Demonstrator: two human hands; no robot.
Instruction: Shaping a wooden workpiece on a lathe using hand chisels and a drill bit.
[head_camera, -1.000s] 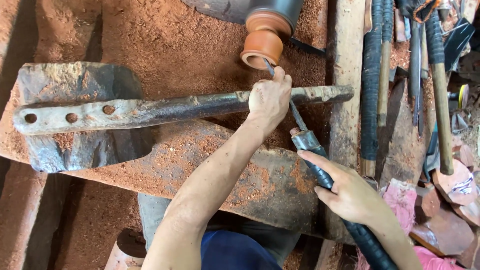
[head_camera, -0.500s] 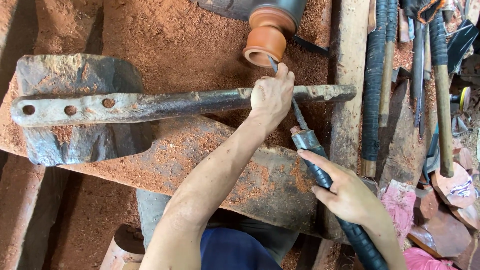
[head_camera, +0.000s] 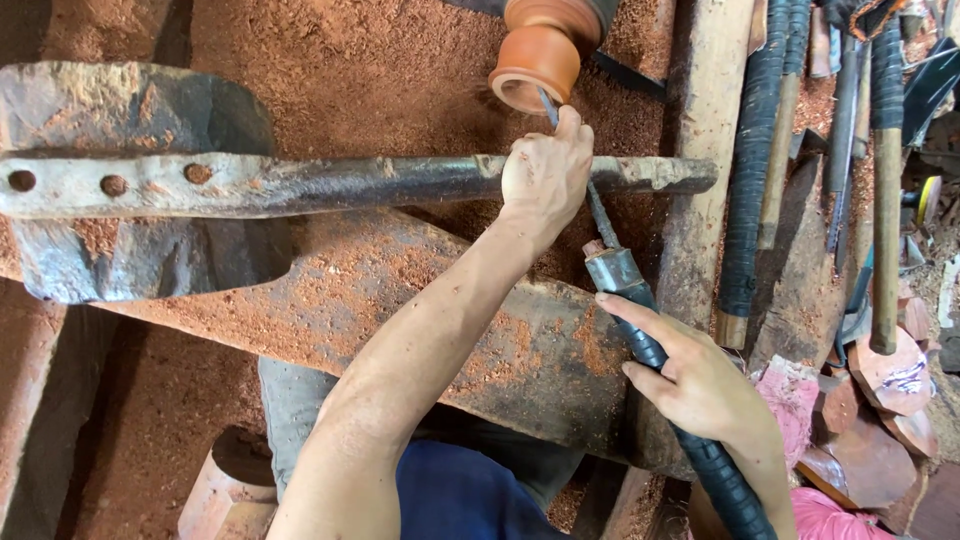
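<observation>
A round reddish-brown wooden piece (head_camera: 540, 55) sits at the top, mounted on a dark spindle. A long turning chisel (head_camera: 603, 220) runs from it down to the lower right, its tip touching the piece's rim. My left hand (head_camera: 545, 175) rests on a long rusty metal bar (head_camera: 300, 185) and pins the chisel's steel shaft against it. My right hand (head_camera: 700, 385) grips the chisel's dark wrapped handle (head_camera: 720, 480) lower down.
Reddish sawdust covers the slabs and the heavy iron block (head_camera: 130, 250) under the bar. A wooden beam (head_camera: 705, 100) stands to the right, with several long wrapped-handle tools (head_camera: 750, 200) beyond it. Wood offcuts (head_camera: 890, 380) and pink cloth (head_camera: 790, 400) lie at lower right.
Both hands keep the same grip on the chisel. The view has shifted a little, so the wooden piece sits slightly higher in the picture.
</observation>
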